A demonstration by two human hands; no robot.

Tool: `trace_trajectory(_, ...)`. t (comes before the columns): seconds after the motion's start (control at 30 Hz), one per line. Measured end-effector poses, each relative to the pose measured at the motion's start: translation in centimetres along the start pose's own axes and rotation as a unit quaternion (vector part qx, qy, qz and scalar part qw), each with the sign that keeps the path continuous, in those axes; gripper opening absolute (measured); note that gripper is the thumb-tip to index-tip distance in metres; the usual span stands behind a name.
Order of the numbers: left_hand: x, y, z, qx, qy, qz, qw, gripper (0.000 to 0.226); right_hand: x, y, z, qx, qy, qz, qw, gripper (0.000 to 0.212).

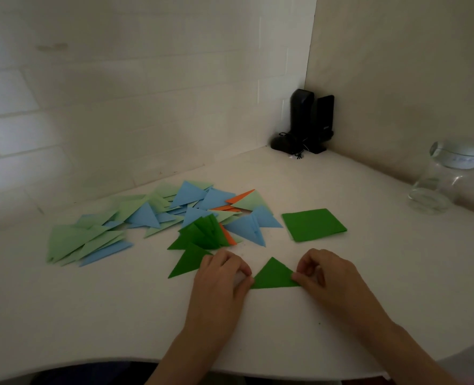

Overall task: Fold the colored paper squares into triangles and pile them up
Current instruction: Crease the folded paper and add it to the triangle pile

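A dark green triangle lies flat on the white bench at lower centre of the frame, already folded. The left hand pinches its left corner with curled fingers, and the right hand pinches its right corner the same way, so the crease looks to be getting its final press. Above and to the left, a wide scatter of finished triangles in light green, blue, orange and dark green covers the middle of the frame, more spread than piled. A small stack of unfolded green squares waits right of centre. Most of the work appears done; this stack remains, and the heap could still be tidied.
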State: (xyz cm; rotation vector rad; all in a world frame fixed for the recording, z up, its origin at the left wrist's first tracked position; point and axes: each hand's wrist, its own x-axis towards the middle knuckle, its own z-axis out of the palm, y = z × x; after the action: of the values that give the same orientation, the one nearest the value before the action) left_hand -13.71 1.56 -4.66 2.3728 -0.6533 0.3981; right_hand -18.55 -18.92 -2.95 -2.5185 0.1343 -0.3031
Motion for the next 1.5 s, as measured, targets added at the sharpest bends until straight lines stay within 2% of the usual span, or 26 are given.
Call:
trace_trajectory(0.2, -0.2, 2.4, 0.9, 0.064, 0.021, 0.036, 0.997, 0.028, -0.7, 0.0, 0.8, 0.007, 0.042, -0.010, 0.999, 0.015)
trace_trajectory(0.3, 0.3, 4.7, 1.6, 0.112, 0.009, 0.006, 0.994, 0.032, -0.8, 0.0, 1.2, 0.007, 0.048, -0.010, 0.999, 0.015)
trace_trajectory(0.37, 0.7, 5.7, 1.6, 0.132, -0.041, -0.050, 0.989, 0.038, -0.8, 0.0, 1.2, 0.004, 0.049, -0.012, 0.999, 0.016)
trace_trajectory(0.5, 1.8, 5.3, 1.6, 0.059, -0.095, -0.096, 0.989, 0.040, -0.8, 0.1, 1.2, 0.007, 0.050, -0.012, 0.999, 0.020)
trace_trajectory(0.6, 1.8, 5.0, 1.2, -0.014, -0.112, -0.065, 0.992, 0.034, -0.9, 0.2, 1.2, 0.014, 0.050, -0.009, 0.999, 0.020)
trace_trajectory(0.67, 1.1, 4.3, 0.6, -0.039, -0.068, -0.034, 0.996, 0.028, -1.1, 0.0, 0.7, 0.026, 0.050, -0.011, 0.998, 0.016)
trace_trajectory(0.77, 0.2, 1.8, -1.5, -0.047, 0.017, -0.040, 0.998, 0.025, -1.0, 0.0, -0.5, 0.062, 0.055, 0.013, 0.996, 0.012)
trace_trajectory(0.83, -0.1, -0.6, -3.2, -0.019, 0.062, -0.050, 0.997, 0.022, -0.4, 0.6, -0.9, 0.035, 0.088, 0.004, 0.996, 0.013)
trace_trajectory(0.97, -0.5, -3.8, -5.4, -0.008, 0.059, -0.104, 0.993, 0.020, 2.1, 1.6, -0.5, -0.068, 0.137, -0.010, 0.988, 0.031)
trace_trajectory(1.17, -0.3, -5.7, -5.5, -0.015, 0.072, -0.112, 0.991, 0.022, 5.1, 1.4, -0.7, -0.122, 0.045, 0.048, 0.990, 0.059)
trace_trajectory(1.3, 0.8, -6.9, -5.2, 0.004, 0.080, -0.104, 0.991, 0.023, 5.2, 1.4, -0.9, -0.125, 0.050, 0.069, 0.989, 0.046)
trace_trajectory(1.4, 1.7, -7.5, -5.1, 0.023, 0.087, -0.101, 0.991, 0.026, 5.3, 1.3, -0.5, -0.157, 0.083, 0.041, 0.983, 0.027)
trace_trajectory(1.5, 2.2, -7.6, -5.1, 0.037, 0.086, -0.101, 0.990, 0.031, 5.3, 1.6, 0.0, -0.174, 0.125, 0.013, 0.977, 0.019)
